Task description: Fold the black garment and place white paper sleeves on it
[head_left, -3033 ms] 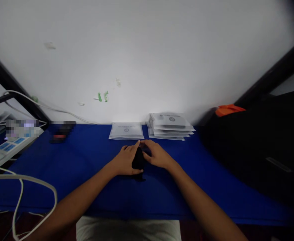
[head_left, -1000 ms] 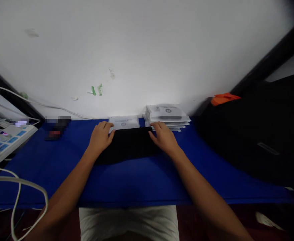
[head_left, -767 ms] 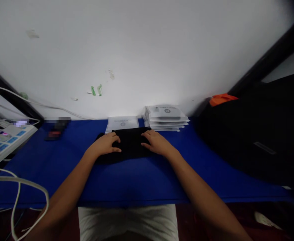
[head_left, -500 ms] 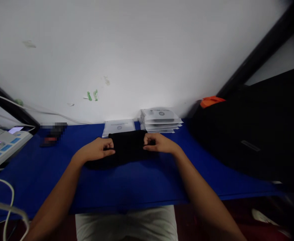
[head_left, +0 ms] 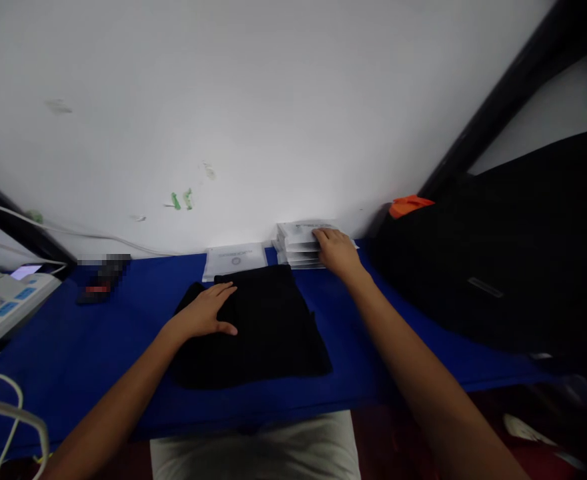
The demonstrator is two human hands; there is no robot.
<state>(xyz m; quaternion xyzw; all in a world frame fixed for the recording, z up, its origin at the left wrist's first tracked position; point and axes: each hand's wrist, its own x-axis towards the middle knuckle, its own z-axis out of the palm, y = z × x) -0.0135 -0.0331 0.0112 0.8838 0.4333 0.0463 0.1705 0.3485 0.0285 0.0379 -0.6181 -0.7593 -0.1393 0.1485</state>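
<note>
A folded piece of black cloth (head_left: 273, 327), perhaps a garment, lies spread on the blue-covered table in front of me. My left hand (head_left: 208, 312) rests flat on its left part, fingers and thumb apart. Farther back, my right hand (head_left: 339, 252) reaches onto a stack of white printed plastic packets (head_left: 301, 233), its fingers lying over the top one. The right thumb is hidden. One single white packet (head_left: 236, 260) lies left of the stack, just behind the cloth.
A large black mass of fabric or a bag (head_left: 453, 267) fills the right side, with an orange piece (head_left: 409, 205) behind it. On the left are a white power strip (head_left: 11, 303), cables (head_left: 98, 235) and a blurred dark object (head_left: 104, 279). A white wall (head_left: 283, 120) stands behind.
Both hands were pinching the black cloth, bunched up near the packets. Now it lies flatter, extending closer to me. My right hand has moved to the stack; my left has opened onto the cloth.
</note>
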